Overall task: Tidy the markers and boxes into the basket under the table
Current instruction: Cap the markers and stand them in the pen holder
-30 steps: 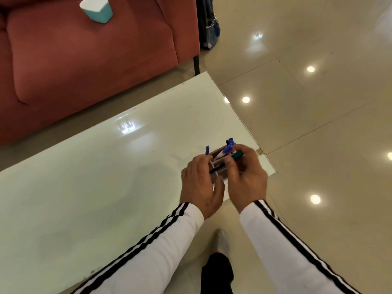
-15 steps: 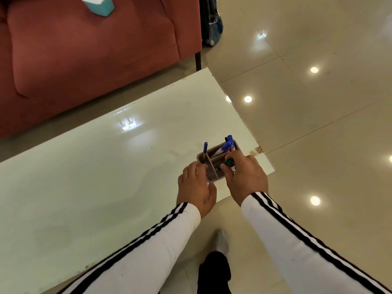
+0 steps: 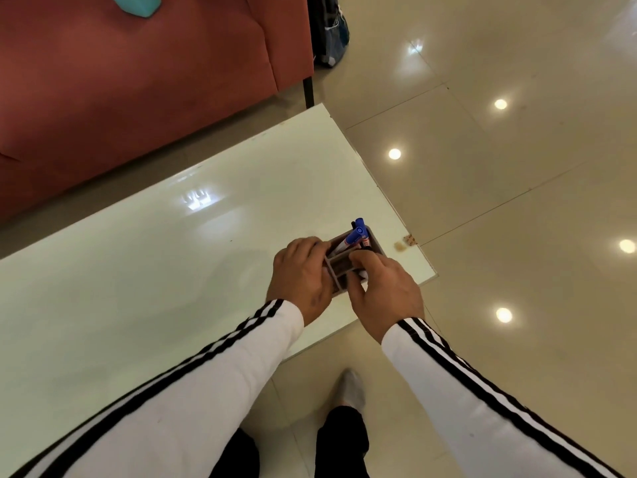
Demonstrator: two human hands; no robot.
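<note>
Item: divided box (image 3: 344, 267), rigid, seemingly light; markers (image 3: 355, 236) loose, upright. We clasp its sides, left hand (image 3: 301, 281) and right hand (image 3: 386, 291) closed around it.

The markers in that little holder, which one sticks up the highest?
The blue-capped marker at the holder's far corner; its cap rises above the holder's rim, while the other blue-capped marker leans lower just in front.

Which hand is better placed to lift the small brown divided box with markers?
Left, probably: the left hand wraps the small brown divided box by its side; the right hand only reaches its fingers inside.
</note>
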